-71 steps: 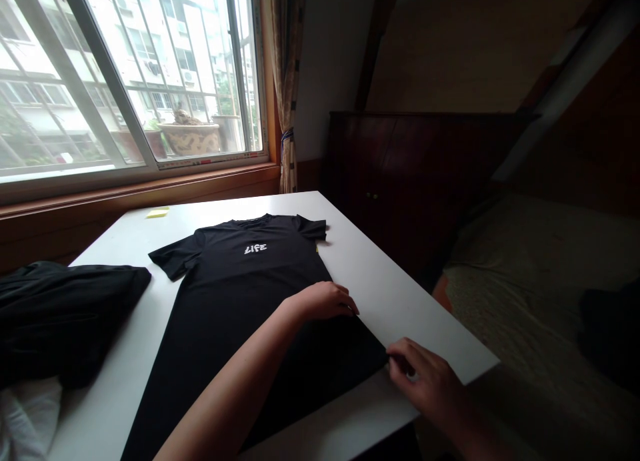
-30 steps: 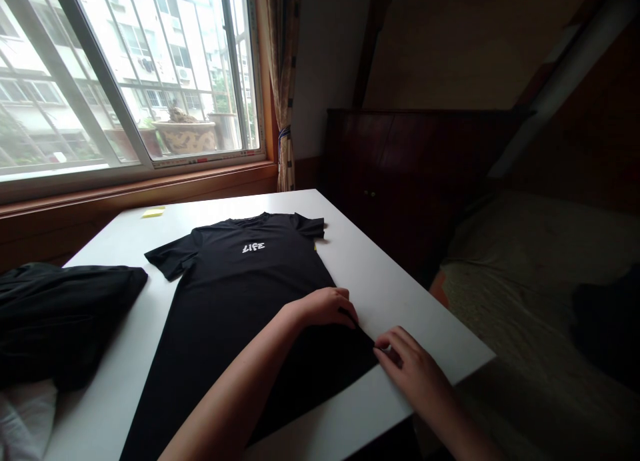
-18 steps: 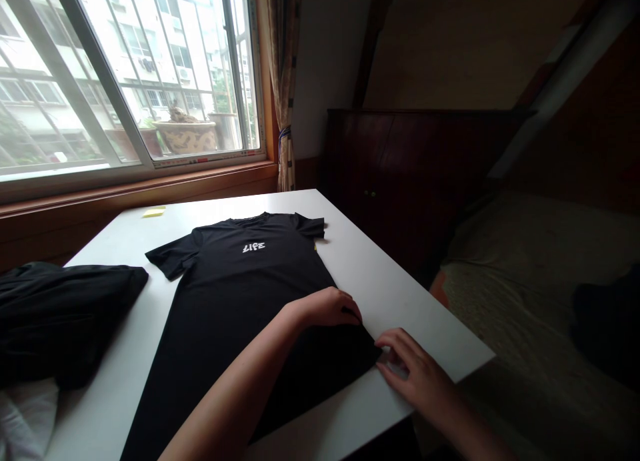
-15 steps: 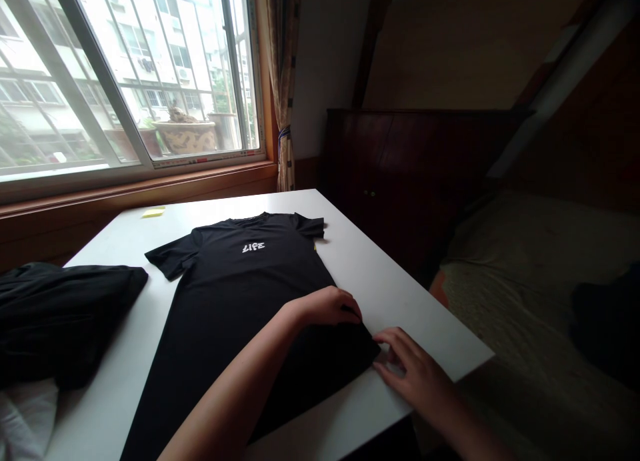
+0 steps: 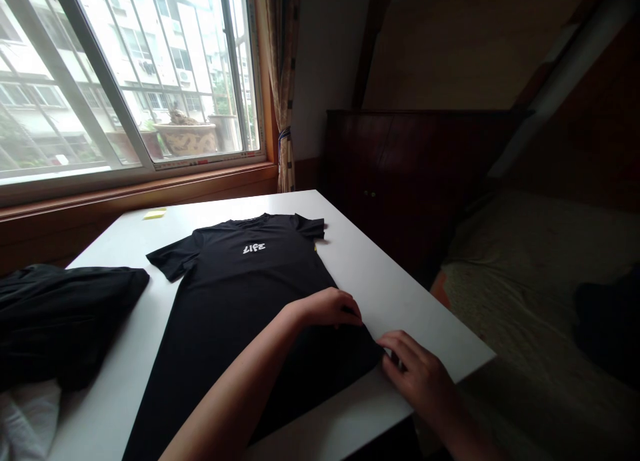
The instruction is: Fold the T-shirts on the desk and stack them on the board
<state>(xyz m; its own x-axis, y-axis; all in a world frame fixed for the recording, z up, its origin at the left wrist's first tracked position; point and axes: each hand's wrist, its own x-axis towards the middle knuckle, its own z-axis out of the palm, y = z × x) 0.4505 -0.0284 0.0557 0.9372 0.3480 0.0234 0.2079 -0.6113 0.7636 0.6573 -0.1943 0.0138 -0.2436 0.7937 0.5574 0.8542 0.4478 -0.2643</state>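
Observation:
A black T-shirt [image 5: 220, 321] with white lettering on its chest lies spread out on the white table [image 5: 395, 301], collar toward the window. My left arm reaches across the shirt, and my left hand [image 5: 333, 306] is closed at its right side edge, fingers curled down on the cloth. At the shirt's lower right corner, my right hand [image 5: 417, 371] pinches the hem between thumb and fingers. My left forearm covers part of the lower front.
A dark pile of clothing [image 5: 70, 314] lies at the table's left, with a white cloth [image 5: 30, 414] below it. Near the far edge sits a yellow slip [image 5: 155, 213]. Beyond are a window [image 5: 150, 67], a curtain [image 5: 284, 114] and a dark cabinet [image 5: 400, 167].
My right thumb and fingers have come together on the hem corner, which has shifted slightly to the right. My left hand has stayed almost in place.

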